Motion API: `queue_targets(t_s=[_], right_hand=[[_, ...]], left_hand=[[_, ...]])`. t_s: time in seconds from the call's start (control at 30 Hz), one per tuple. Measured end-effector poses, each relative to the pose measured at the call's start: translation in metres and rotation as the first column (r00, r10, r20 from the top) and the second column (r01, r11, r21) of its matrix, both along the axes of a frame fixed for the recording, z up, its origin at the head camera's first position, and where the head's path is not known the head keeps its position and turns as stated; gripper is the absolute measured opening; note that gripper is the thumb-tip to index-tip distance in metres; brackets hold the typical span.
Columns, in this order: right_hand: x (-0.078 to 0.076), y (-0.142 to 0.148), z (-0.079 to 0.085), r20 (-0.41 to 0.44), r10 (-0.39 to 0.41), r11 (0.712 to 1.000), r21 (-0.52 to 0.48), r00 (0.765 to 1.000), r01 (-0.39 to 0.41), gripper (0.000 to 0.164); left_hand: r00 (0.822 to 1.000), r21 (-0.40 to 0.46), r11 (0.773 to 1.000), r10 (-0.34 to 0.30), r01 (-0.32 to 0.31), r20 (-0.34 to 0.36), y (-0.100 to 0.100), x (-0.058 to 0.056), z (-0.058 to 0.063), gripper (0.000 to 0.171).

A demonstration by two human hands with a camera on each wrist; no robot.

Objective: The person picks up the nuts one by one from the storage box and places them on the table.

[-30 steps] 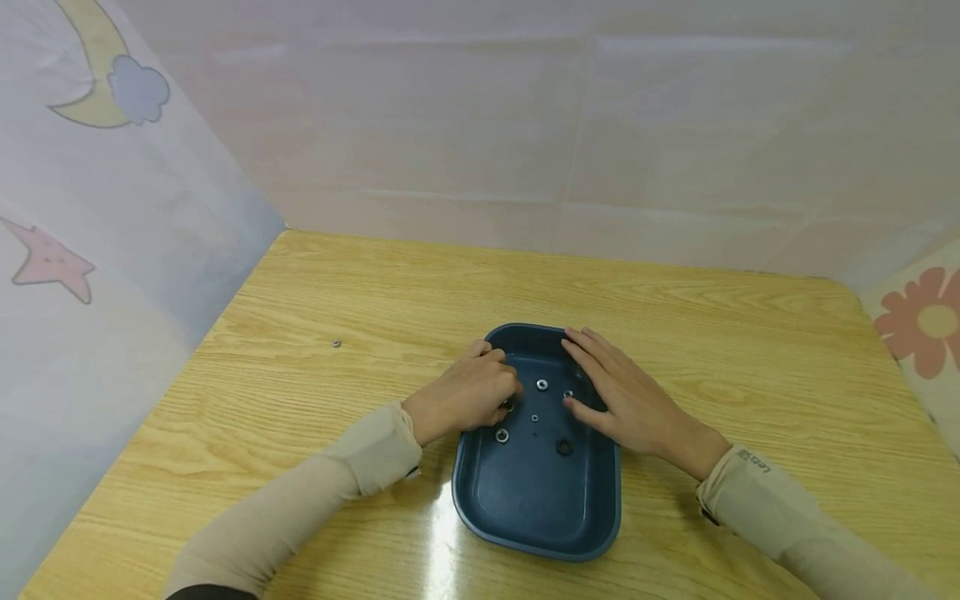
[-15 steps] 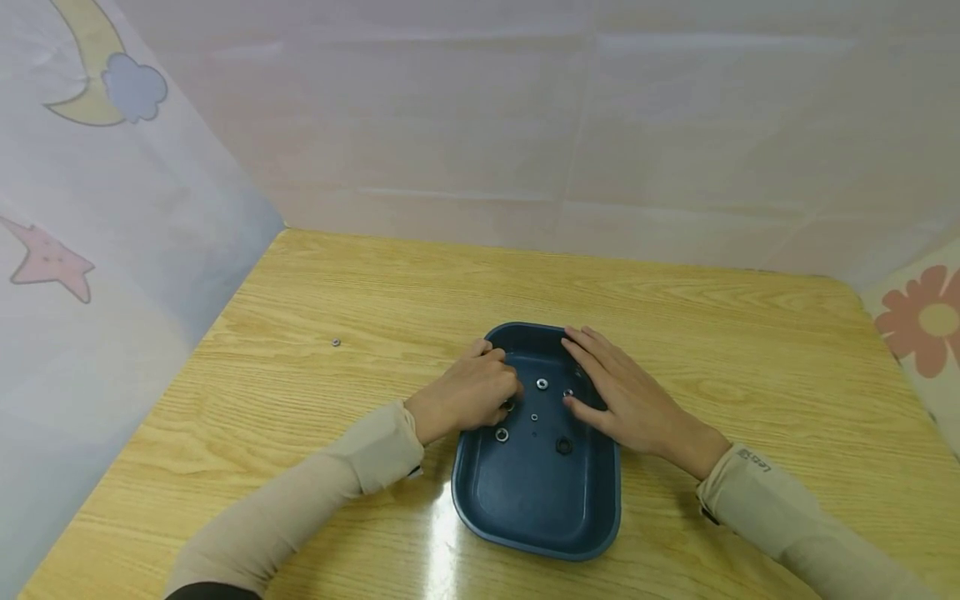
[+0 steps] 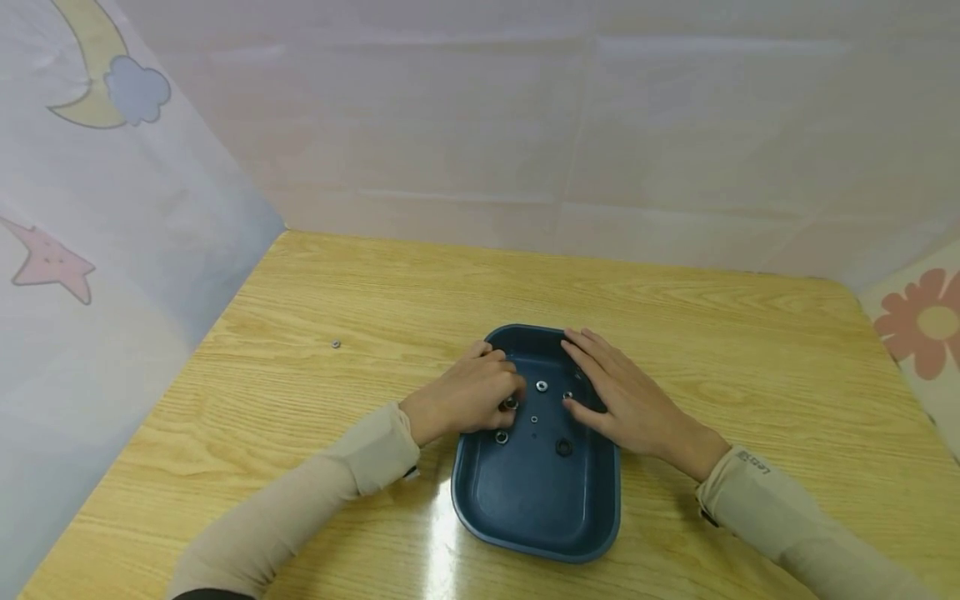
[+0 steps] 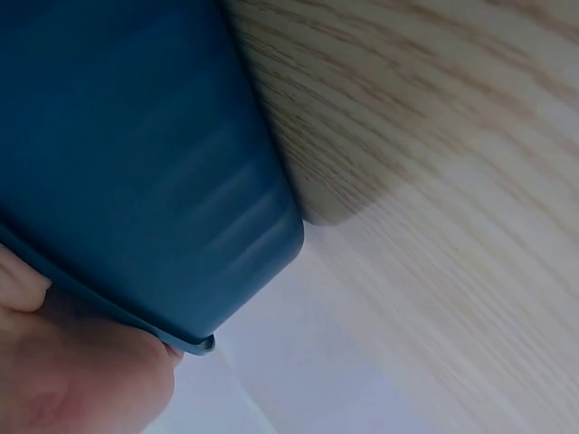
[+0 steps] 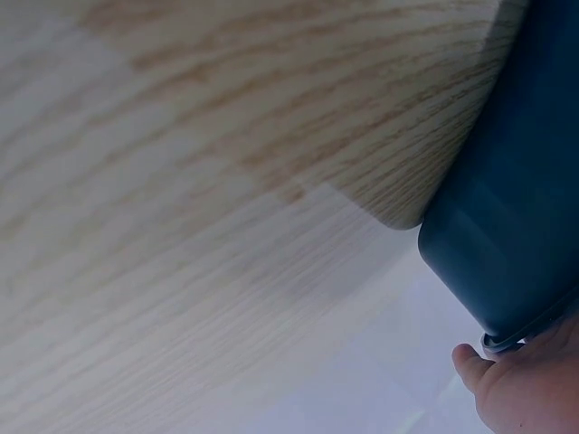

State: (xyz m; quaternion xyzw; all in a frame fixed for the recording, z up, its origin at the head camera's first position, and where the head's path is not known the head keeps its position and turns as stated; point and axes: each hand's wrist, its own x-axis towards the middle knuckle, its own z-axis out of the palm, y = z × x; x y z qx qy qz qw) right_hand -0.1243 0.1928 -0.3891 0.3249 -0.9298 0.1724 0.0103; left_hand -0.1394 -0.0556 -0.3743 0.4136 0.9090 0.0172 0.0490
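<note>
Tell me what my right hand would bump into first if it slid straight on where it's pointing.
Most likely the far rim of the blue tray, just ahead of your right hand. Depth is hard to judge, so it might pass over that rim, with table beyond.

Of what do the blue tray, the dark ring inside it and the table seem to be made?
Blue tray: probably moulded plastic, satin finish, from its even colour and rounded corners.
Dark ring: perhaps blackened metal or plastic; it shows little shine, but is too small to settle.
Table: wood or wood-look laminate, somewhat glossy, given the grain and bright reflection.
</note>
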Motion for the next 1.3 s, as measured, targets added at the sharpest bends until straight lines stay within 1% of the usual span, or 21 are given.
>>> queue_targets(t_s=[0.17,0.33,0.57,0.83,0.93,1.13,1.3], right_hand=[[0.000,0.000,0.000,-0.001,0.001,1.000,0.001,1.000,-0.001,0.076],[0.001,0.000,0.001,-0.005,0.000,1.000,0.001,1.000,0.000,0.076],[0.000,0.000,0.001,0.010,-0.004,1.000,0.005,1.000,0.004,0.077],[0.000,0.000,0.002,0.004,-0.003,1.000,0.012,1.000,0.003,0.077],[0.000,0.000,0.002,-0.002,-0.001,1.000,0.015,1.000,0.001,0.077],[0.000,0.000,0.001,0.006,-0.004,1.000,0.017,1.000,0.004,0.077],[0.001,0.000,0.001,0.009,-0.008,1.000,0.017,1.000,0.008,0.077]], left_hand=[[1.000,0.035,0.999,-0.008,0.007,0.015,-0.002,-0.001,-0.001,0.014],[1.000,0.050,0.999,-0.019,0.019,0.011,-0.002,0.000,0.000,0.014],[0.998,0.060,0.997,-0.040,0.042,-0.045,-0.003,0.001,0.000,0.019],[0.995,0.096,0.993,-0.055,0.064,-0.088,-0.005,0.004,0.003,0.026],[0.994,0.099,0.993,-0.057,0.066,-0.092,-0.005,0.004,0.005,0.029],[0.995,0.130,0.990,-0.052,0.063,-0.082,-0.008,0.005,0.007,0.027],[0.991,0.165,0.985,-0.036,0.058,-0.131,-0.012,0.004,0.009,0.026]])
